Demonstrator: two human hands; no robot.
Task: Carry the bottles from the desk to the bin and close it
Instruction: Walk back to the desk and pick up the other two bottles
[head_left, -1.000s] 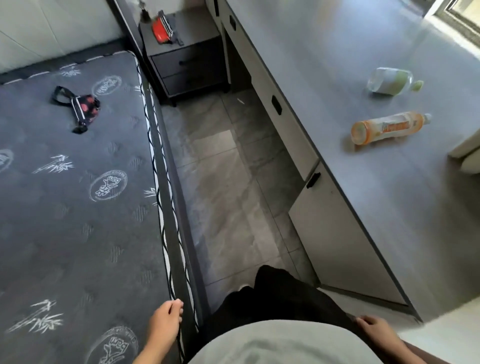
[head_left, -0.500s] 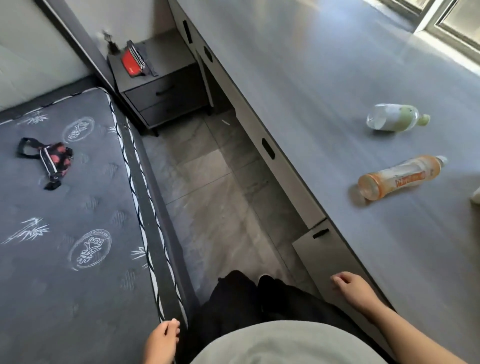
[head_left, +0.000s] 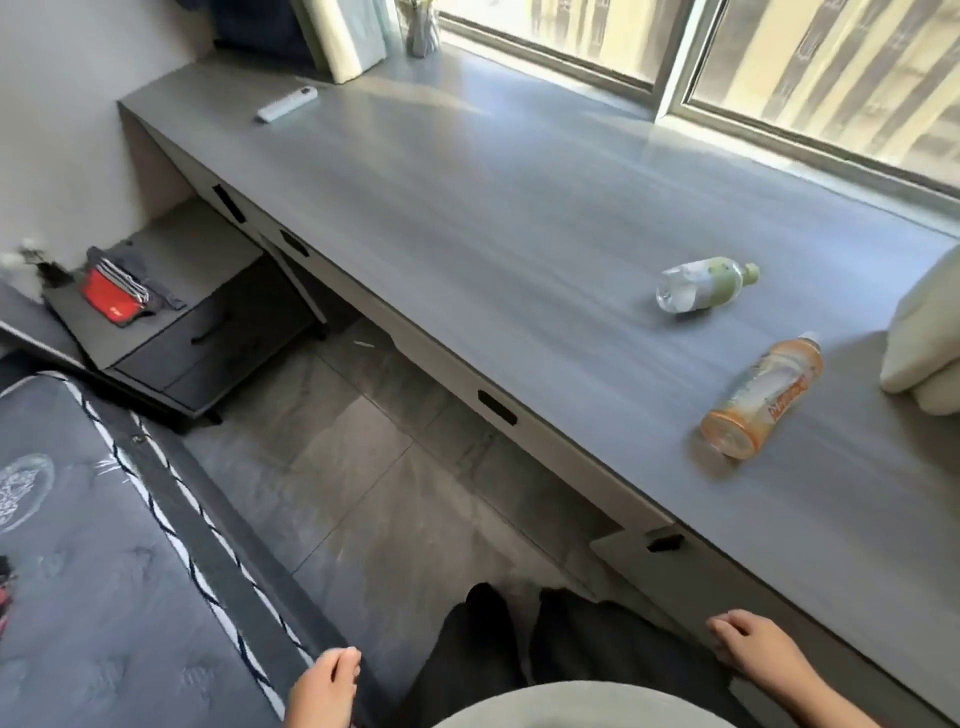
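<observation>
Sideways, orange bottle (head_left: 762, 397), green-labelled bottle (head_left: 706, 283)

Left hand (head_left: 324, 686) hangs low, fingers loosely curled, holding nothing. Right hand (head_left: 753, 647) reaches forward, fingers loosely bent, grip empty too.

The counter (head_left: 467, 218) runs along the right under the window (head_left: 779, 67). Two bottles lie on their sides on it, apart from each other: the near bottle (head_left: 761, 397) toward the counter's front edge, the far bottle (head_left: 704, 284) behind it, nearer the window. A remote (head_left: 287, 104) lies at the counter's far left end. The nightstand (head_left: 176, 322) stands left of the counter, the bed (head_left: 93, 571) before it at lower left.
</observation>
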